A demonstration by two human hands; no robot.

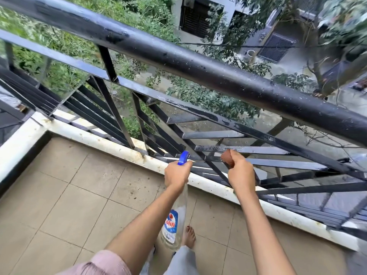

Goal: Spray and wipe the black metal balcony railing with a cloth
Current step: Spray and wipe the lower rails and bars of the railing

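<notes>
I see the railing's top rail [198, 72] as black painted metal, smooth and glossy, flecked with pale specks and small droplets. The flat bars [258, 150] below it on the right are the same black metal and shine wet, with whitish streaks. The spray bottle [179, 205] is clear, glossy plastic with a shiny printed label, and its nozzle [183, 157] is blue plastic. The cloth [226, 156] is reddish-brown and matt. Near me, the floor tiles [69, 185] look matt beige, spotted with stains. The white ledge [95, 134] under the railing looks rough and grimy.
</notes>
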